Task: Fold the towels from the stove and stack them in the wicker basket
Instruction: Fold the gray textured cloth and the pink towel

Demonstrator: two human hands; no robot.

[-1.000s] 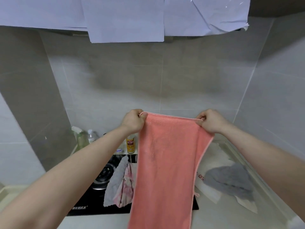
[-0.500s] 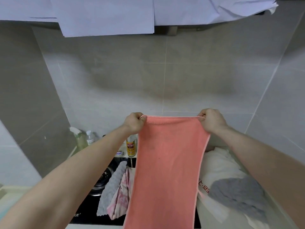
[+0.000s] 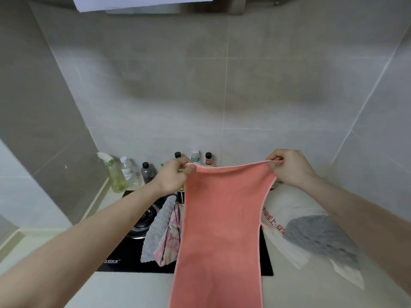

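Above the stove [image 3: 133, 258], hands pinch a plush pink towel [image 3: 220, 230].

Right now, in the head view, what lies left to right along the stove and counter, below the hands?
Burner → grey cloth → pink patterned cloth → coral towel held up by both hands → white bag → grey towel lying on the bag.

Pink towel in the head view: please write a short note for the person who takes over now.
Left hand and right hand each pinch a top corner of the pink towel, which hangs open, not yet folded.
On the stove lie a grey towel and a patterned pink one.
Another grey cloth lies on a white bag at the right.
The wicker basket is not in view.
Left: fold all, then stack.
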